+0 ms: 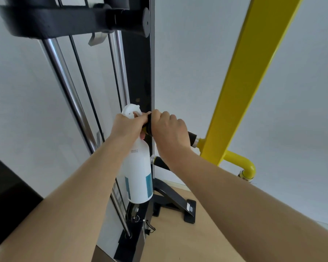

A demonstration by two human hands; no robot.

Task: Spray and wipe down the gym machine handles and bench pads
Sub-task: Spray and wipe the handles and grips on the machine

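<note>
Right hand (pixel 169 129) curled round black foam-sleeved machine handle (pixel 191 138) beside yellow steel post (pixel 235 103); cloth not visible. Left hand (pixel 127 125) gripping neck of white plastic spray bottle (pixel 138 176). Likely light, rigid, possibly slick; best held at neck.

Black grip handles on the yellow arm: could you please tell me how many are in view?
2. The upper handle is gripped by the right hand; the lower handle sits just below, partly behind that forearm. Others may be hidden.
</note>
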